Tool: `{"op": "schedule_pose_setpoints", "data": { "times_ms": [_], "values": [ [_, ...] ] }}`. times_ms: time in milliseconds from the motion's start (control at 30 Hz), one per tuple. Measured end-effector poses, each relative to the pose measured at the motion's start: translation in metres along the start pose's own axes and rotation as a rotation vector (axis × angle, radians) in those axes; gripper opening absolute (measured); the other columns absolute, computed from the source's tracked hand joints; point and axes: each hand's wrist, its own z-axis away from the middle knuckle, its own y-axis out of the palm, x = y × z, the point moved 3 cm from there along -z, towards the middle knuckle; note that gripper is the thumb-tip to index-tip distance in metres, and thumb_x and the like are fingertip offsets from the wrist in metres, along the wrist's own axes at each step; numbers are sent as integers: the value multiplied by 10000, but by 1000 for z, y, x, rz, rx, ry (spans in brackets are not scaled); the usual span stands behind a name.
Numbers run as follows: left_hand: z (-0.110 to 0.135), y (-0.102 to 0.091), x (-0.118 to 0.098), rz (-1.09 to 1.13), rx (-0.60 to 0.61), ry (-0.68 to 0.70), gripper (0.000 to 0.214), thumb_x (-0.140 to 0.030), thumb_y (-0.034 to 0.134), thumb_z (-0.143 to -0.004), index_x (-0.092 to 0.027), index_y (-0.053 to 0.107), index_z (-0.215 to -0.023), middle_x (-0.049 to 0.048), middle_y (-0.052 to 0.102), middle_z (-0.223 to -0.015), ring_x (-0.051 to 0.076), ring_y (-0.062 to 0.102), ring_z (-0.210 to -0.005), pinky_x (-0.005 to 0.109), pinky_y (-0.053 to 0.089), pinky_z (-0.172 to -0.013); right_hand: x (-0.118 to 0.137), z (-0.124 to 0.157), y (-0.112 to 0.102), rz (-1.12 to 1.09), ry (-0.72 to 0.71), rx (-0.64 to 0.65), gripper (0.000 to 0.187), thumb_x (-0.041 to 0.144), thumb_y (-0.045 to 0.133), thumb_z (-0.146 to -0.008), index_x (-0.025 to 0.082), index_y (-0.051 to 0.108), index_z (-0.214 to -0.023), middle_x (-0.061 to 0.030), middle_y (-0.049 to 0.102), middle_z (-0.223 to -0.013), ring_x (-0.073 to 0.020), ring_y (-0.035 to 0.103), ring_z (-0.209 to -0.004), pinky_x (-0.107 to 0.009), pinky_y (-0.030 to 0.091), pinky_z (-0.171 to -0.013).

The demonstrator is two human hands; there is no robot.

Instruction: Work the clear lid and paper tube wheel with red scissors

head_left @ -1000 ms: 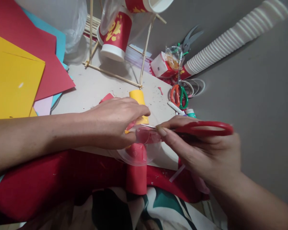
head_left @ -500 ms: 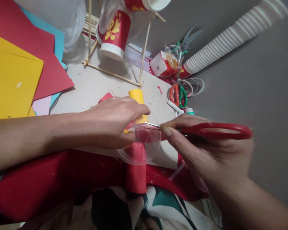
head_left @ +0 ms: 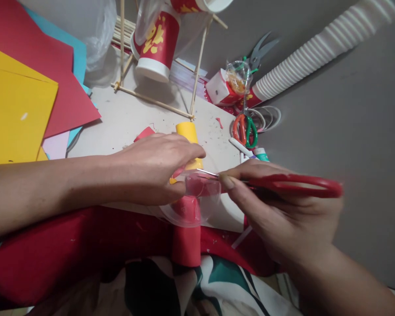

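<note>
My left hand (head_left: 151, 164) is closed on a clear plastic cup (head_left: 212, 195) lying on its side, its round rim toward me. A red paper tube (head_left: 186, 245) shows through the clear wall and sticks out toward my lap. Beyond the cup, a yellow paper tube (head_left: 186, 131) lies partly under my fingers. My right hand (head_left: 283, 219) grips red-handled scissors (head_left: 332, 188) close to the blades, thumb and fingers pinching the metal. The pointed tips touch or nearly touch the cup's far end; which of the two I cannot tell.
A wooden stick frame (head_left: 154, 101) stands behind, with red paper cups (head_left: 161, 44) inside it. Coloured paper sheets (head_left: 16, 109) lie at left. Scissors with orange and green handles (head_left: 245, 131), white pens (head_left: 240, 147) and a long striped tube (head_left: 316, 52) are at right.
The scissors' handle has tilted slightly down and drawn a little to the left with my right hand. My left hand and the cup stay in place.
</note>
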Motion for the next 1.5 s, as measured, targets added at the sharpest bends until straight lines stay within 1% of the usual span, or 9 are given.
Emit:
{"op": "schedule_pose_setpoints", "data": {
  "times_ms": [100,233,333,600,733,867,1000,1133,1500],
  "values": [
    [0,0,0,-19,9,1,390,-314,568,-855,-201,616,-1225,94,696,-1186,268,634,-1109,389,466,-939,0,0,3,-5,-14,57,162,73,654,-882,231,679,-904,10,708,-770,-141,668,-665,-284,553,-612],
    [-1,0,0,-16,15,17,406,-332,547,-875,-194,602,-1253,100,684,-1209,270,626,-1119,391,467,-935,0,0,2,-4,17,-21,177,63,672,-868,238,681,-891,13,720,-794,-143,677,-692,-287,560,-650],
    [-1,0,0,-21,20,7,397,-304,559,-847,-195,613,-1225,95,686,-1198,264,627,-1108,390,464,-944,0,-1,3,-15,-8,34,165,71,657,-877,234,680,-890,15,704,-760,-142,667,-667,-282,547,-618],
    [0,0,1,-23,-2,27,371,-387,547,-903,-227,616,-1231,88,699,-1191,256,634,-1100,379,459,-946,-1,0,-1,-7,-41,46,175,67,660,-873,237,683,-909,12,707,-766,-147,673,-658,-288,555,-612],
    [0,0,1,-27,-1,36,360,-392,538,-918,-222,620,-1225,89,701,-1182,253,636,-1086,373,456,-935,-2,1,-2,-11,-26,-13,196,49,687,-849,233,687,-916,10,729,-808,-140,685,-695,-274,562,-650],
    [0,0,2,-21,-3,41,343,-385,550,-917,-226,622,-1213,87,703,-1171,255,637,-1080,372,457,-929,0,0,0,-1,-45,63,174,68,657,-876,235,683,-917,9,712,-768,-145,668,-654,-286,554,-608],
    [1,0,2,-10,-10,41,351,-418,555,-922,-228,627,-1208,85,705,-1165,262,636,-1090,384,452,-952,0,0,-2,13,-14,-1,169,83,671,-875,248,691,-906,8,729,-799,-155,684,-684,-298,569,-633],
    [1,0,2,-5,-6,36,364,-417,546,-927,-225,623,-1227,94,697,-1201,264,633,-1109,392,449,-965,0,0,-2,6,-31,70,157,83,659,-881,237,673,-903,13,705,-763,-142,665,-658,-287,549,-607],
    [1,0,2,-6,-2,34,353,-429,534,-938,-235,626,-1218,86,699,-1179,262,630,-1090,390,452,-945,-3,0,-2,-8,-29,-37,191,74,677,-867,258,693,-919,12,729,-795,-154,680,-674,-306,574,-623]
  ]
}}
